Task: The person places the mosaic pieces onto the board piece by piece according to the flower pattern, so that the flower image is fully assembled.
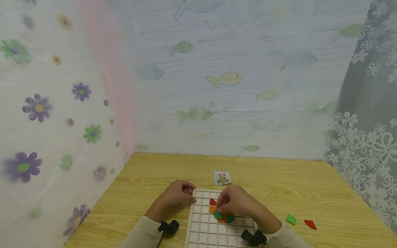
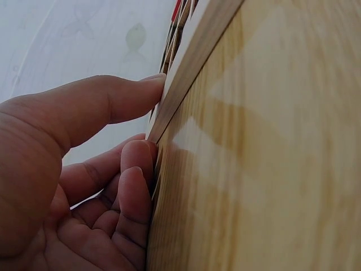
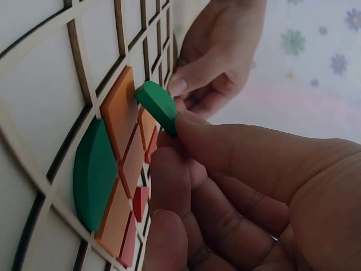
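Observation:
A pale wooden grid board (image 1: 203,226) lies on the table. My left hand (image 1: 176,194) grips its far left corner, thumb on the rim and fingers curled at the side. Between thumb and fingertips my right hand (image 1: 235,201) pinches a green quarter-circle piece (image 3: 158,104), tilted and held just off the board. Beside it, orange squares (image 3: 121,113) and another green quarter-circle (image 3: 96,175) sit in grid cells. A red piece (image 1: 212,201) lies in a cell farther up. The right hand covers part of the pattern in the head view.
Behind the board lies a small picture card (image 1: 222,178) with a coloured pattern on a grid. To the right, a light green piece (image 1: 291,219) and a red curved piece (image 1: 310,224) lie loose on the wooden table (image 1: 263,172). Printed curtains surround the table.

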A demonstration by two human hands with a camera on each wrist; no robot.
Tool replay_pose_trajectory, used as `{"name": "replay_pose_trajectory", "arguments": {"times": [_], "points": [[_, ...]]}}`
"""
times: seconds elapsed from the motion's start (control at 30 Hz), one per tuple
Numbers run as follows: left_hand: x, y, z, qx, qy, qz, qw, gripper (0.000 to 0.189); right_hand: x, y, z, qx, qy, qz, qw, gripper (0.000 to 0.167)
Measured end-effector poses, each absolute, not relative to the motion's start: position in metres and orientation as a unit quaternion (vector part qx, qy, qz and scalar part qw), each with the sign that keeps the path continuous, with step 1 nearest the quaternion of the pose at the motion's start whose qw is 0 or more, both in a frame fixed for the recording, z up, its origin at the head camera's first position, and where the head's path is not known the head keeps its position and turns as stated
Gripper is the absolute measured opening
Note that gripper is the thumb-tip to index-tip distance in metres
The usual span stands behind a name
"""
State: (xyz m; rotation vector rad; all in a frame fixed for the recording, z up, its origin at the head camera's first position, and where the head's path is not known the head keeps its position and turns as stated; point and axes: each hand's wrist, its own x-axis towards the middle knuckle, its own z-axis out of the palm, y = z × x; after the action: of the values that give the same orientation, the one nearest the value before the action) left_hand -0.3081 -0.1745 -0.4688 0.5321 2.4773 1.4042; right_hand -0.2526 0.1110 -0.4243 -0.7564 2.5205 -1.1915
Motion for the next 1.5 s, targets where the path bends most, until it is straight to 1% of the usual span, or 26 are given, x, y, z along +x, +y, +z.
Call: {"name": "replay_pose_trajectory", "arguments": {"times": [0.77, 1.1, 1.5], "points": [[-0.309, -0.175, -0.47, 0.174, 0.851, 0.48, 0.123, 0.04, -0.252, 0.095, -0.436, -0.263, 0.862, -0.414, 0.13, 0.006], [-0.308, -0.174, -0.467, 0.173, 0.853, 0.477, 0.118, 0.042, -0.25, 0.092, -0.437, -0.26, 0.871, -0.402, 0.11, 0.011], [-0.311, -0.175, -0.468, 0.169, 0.852, 0.478, 0.128, 0.04, -0.249, 0.09, -0.439, -0.263, 0.877, -0.391, 0.092, 0.013]]}}
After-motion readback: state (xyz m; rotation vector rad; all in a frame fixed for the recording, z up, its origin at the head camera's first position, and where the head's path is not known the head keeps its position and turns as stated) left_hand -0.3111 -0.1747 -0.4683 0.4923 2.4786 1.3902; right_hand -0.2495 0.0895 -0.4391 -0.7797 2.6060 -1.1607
